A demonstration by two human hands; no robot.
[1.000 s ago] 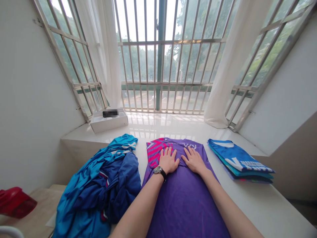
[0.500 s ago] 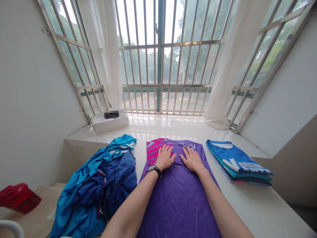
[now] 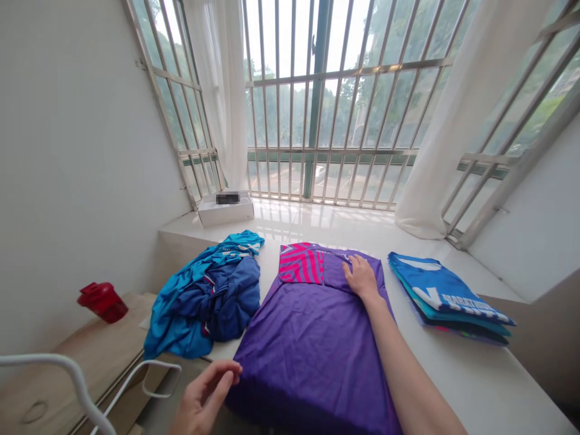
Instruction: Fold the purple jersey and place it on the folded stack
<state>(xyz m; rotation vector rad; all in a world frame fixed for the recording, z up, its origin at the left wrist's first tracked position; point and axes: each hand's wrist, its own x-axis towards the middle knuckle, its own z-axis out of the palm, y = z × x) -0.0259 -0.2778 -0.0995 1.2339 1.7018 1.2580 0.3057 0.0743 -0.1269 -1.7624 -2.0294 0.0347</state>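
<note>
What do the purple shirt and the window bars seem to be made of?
The purple shirt: probably thin synthetic fabric, smooth, with a slight sheen and soft creases. The window bars: likely metal, perhaps steel, given their silvery glints.

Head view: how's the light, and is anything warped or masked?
In the head view, the sky through the window is washed out; reflections stripe the sill; the bars lean, probably wide-angle distortion; pixelation masks something at the white box; the purple shirt's near edge is darker.

The purple shirt (image 3: 312,338) bears pink zigzag stripes.
</note>
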